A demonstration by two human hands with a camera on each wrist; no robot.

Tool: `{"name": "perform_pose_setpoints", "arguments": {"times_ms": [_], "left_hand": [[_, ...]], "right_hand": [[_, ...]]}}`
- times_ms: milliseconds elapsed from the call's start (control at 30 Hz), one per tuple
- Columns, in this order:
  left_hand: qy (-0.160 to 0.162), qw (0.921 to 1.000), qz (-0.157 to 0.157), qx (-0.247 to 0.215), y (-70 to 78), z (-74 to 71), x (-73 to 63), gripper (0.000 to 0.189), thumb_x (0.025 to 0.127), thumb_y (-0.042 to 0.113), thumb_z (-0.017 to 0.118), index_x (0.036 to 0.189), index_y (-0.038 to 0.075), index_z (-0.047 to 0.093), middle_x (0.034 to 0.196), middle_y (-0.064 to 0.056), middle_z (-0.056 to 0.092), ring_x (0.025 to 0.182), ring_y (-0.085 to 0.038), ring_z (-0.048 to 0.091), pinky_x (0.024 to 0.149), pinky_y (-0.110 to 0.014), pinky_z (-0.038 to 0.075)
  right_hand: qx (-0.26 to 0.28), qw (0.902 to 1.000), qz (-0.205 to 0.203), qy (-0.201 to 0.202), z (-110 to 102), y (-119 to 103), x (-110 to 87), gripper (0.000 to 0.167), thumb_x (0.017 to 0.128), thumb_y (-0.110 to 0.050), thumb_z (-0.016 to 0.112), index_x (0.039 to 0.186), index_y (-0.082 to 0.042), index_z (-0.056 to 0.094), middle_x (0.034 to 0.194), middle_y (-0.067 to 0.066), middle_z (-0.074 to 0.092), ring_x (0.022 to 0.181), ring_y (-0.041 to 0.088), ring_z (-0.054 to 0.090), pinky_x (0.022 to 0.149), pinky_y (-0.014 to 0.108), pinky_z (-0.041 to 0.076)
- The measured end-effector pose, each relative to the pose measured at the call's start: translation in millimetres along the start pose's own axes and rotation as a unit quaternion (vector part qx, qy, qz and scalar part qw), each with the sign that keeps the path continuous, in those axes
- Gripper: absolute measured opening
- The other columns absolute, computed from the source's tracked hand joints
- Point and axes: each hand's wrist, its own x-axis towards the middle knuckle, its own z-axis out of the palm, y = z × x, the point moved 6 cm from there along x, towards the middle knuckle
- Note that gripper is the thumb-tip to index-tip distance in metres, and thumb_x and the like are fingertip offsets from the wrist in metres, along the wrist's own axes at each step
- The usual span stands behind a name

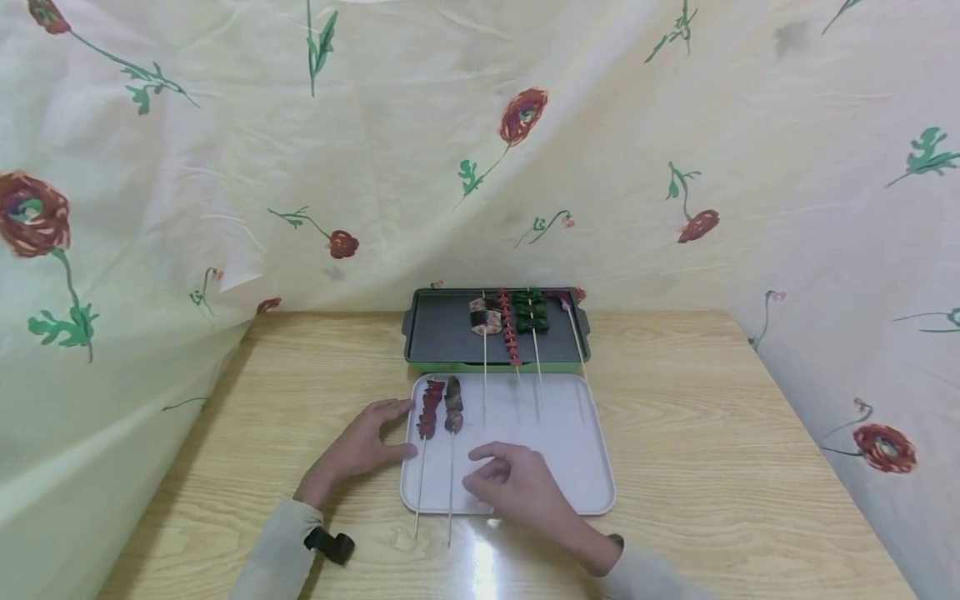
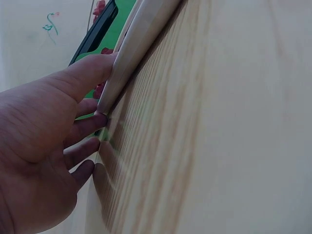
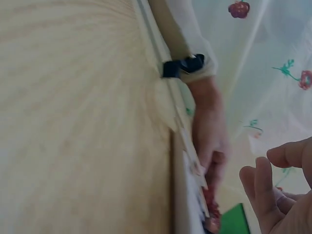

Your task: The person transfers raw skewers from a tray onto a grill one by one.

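Observation:
My left hand (image 1: 362,442) rests at the left edge of a white tray (image 1: 555,467), thumb and fingertips against its rim. In the left wrist view the fingers (image 2: 85,129) are spread beside that rim. Over the tray's front part hovers my right hand (image 1: 517,485), fingers bent loosely and holding nothing; the right wrist view shows a gap between thumb and forefinger. Between the hands lie two skewers on the tray: one with red meat pieces (image 1: 430,408), one with brown pieces (image 1: 453,404). Their sticks reach past the tray's front edge.
Behind the tray stands a dark grill pan (image 1: 442,333) with a green base. It bears a skewer with white and black pieces (image 1: 486,318), a thin red one (image 1: 508,329), a dark green one (image 1: 531,312) and a purple one (image 1: 561,298). A flowered cloth (image 1: 405,167) hangs behind.

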Motion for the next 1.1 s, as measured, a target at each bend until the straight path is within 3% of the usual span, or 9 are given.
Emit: {"name": "perform_pose_setpoints", "arguments": {"times_ms": [333,533,867,1100], "left_hand": [[-0.004,1.0000,-0.002,-0.002,-2.1,0.8,0.3,0.079,0.085,0.042,0.083,0.153,0.019,0.049,0.159,-0.011,0.044,0.150,-0.036,0.034,0.123,-0.056,0.028],[-0.004,1.0000,-0.006,0.000,-3.0,0.7,0.6,0.080,0.085,0.041,0.083,0.154,0.019,0.048,0.159,-0.011,0.043,0.150,-0.036,0.033,0.124,-0.057,0.027],[-0.002,1.0000,0.002,0.008,-3.0,0.7,1.3,0.080,0.085,0.041,0.083,0.154,0.019,0.048,0.159,-0.012,0.044,0.149,-0.036,0.034,0.123,-0.057,0.027],[0.001,0.9999,0.014,0.004,-1.1,-0.2,1.4,0.080,0.086,0.039,0.083,0.154,0.016,0.048,0.157,-0.014,0.045,0.148,-0.037,0.036,0.123,-0.056,0.028]], "right_hand": [[0.022,0.9986,0.039,-0.030,27.3,24.0,-8.9,0.041,0.090,-0.024,0.077,0.118,0.004,0.068,0.082,0.002,0.076,0.062,0.016,0.070,0.058,0.029,0.061],[0.078,0.9934,0.062,-0.057,41.1,32.5,-13.4,0.041,0.091,-0.017,0.076,0.121,0.008,0.065,0.073,0.006,0.073,0.051,0.019,0.067,0.049,0.035,0.061],[0.082,0.9923,0.061,-0.070,49.6,39.9,-14.4,0.043,0.091,-0.016,0.075,0.125,0.008,0.062,0.070,0.007,0.072,0.052,0.022,0.068,0.049,0.036,0.062],[0.102,0.9872,0.088,-0.086,53.8,40.7,-12.1,0.045,0.091,-0.017,0.076,0.126,0.007,0.061,0.072,0.010,0.073,0.051,0.020,0.068,0.048,0.036,0.061]]}}
